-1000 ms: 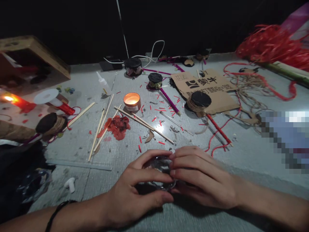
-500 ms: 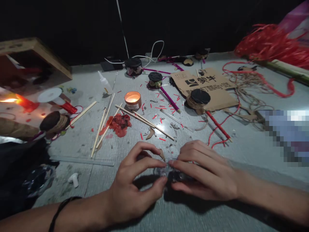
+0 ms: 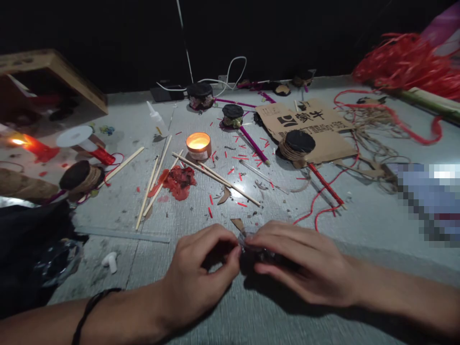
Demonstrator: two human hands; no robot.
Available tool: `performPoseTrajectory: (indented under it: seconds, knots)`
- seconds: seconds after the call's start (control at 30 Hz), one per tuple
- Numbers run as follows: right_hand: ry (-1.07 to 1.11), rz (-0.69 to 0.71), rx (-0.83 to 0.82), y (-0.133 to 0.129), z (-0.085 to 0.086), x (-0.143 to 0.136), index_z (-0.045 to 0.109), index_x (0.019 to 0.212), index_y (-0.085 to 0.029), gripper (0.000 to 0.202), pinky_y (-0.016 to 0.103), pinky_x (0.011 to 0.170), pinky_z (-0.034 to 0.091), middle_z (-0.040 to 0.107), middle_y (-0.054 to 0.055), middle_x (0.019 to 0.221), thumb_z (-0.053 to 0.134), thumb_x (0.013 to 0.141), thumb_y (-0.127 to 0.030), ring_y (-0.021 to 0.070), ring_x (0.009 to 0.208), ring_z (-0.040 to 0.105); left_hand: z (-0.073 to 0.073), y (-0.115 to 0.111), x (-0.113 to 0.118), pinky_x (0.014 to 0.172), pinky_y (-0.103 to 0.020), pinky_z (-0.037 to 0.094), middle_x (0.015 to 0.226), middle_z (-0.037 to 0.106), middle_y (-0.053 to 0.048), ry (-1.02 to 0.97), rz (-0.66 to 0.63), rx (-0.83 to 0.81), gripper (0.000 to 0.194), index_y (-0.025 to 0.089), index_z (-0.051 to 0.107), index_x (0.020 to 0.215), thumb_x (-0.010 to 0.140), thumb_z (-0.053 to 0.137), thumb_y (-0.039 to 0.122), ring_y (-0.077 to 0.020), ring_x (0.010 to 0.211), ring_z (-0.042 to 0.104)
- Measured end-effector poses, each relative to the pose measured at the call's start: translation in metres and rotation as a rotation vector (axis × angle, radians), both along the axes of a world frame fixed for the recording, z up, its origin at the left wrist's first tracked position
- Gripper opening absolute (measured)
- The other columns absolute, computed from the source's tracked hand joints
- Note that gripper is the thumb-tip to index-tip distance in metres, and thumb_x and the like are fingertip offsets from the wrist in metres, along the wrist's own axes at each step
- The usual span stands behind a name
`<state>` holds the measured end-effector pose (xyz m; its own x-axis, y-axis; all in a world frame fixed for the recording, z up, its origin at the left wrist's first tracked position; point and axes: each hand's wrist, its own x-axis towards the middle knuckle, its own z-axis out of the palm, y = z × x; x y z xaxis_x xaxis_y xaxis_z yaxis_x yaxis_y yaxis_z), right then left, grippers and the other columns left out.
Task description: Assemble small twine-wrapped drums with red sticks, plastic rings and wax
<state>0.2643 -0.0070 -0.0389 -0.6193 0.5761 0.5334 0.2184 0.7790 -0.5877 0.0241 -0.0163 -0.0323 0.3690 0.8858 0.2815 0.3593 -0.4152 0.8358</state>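
Observation:
Low over the near part of the table, a small clear, shiny plastic piece (image 3: pixel 247 235) is between my hands; its kind is unclear. My right hand (image 3: pixel 305 263) covers most of it, fingers above and thumb below. At its left edge, the thumb and fingers of my left hand (image 3: pixel 204 273) are pinched together. A dark part shows under my right fingers. Just beyond lies a brown cardboard scrap (image 3: pixel 236 224).
A lit tin candle (image 3: pixel 198 146) and a burning red candle (image 3: pixel 36 146) stand at left. Wooden chopsticks (image 3: pixel 215 178) lie near melted red wax (image 3: pixel 178 184). A black-topped rattle drum (image 3: pixel 296 146) rests by flattened cardboard (image 3: pixel 332 146). Red string (image 3: pixel 319 199) trails rightward.
My left fingers have closed from a wider spread into a pinch at the plastic's edge. My right hand has shifted slightly over the clear piece.

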Motion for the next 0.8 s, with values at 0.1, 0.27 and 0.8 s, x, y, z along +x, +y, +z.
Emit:
performPoseTrajectory:
  seconds: [0.1,0.27,0.8]
  knots:
    - [0.025,-0.01,-0.054,0.0,0.002,0.0,0.065,0.136,-0.013,0.03,0.028,0.084,0.065,0.08,0.012,0.11,0.066,0.106,-0.017,0.018,0.097,0.077,-0.002,-0.002,-0.001,0.061,-0.019,0.049,0.073,0.067,0.003,0.032,-0.028,0.045,0.009,0.018,0.069,0.093,0.098,0.064,0.013,-0.0081,0.062,0.061]
    - [0.086,0.003,-0.227,0.008,0.005,0.001,0.071,0.132,-0.018,0.028,0.025,0.084,0.064,0.083,0.008,0.108,0.07,0.104,-0.018,0.016,0.096,0.079,-0.002,-0.002,-0.003,0.058,-0.017,0.045,0.072,0.062,0.005,0.035,-0.039,-0.051,0.008,0.019,0.065,0.095,0.101,0.06,0.016,-0.0073,0.061,0.055]
    - [0.101,0.087,-0.467,0.015,0.003,0.007,0.076,0.128,-0.017,0.03,0.026,0.077,0.061,0.084,0.007,0.103,0.079,0.098,-0.021,0.0162,0.087,0.079,-0.002,-0.004,-0.001,0.06,-0.019,0.05,0.074,0.064,0.003,-0.026,-0.072,-0.065,0.01,0.019,0.063,0.089,0.085,0.065,0.01,-0.0079,0.061,0.058]
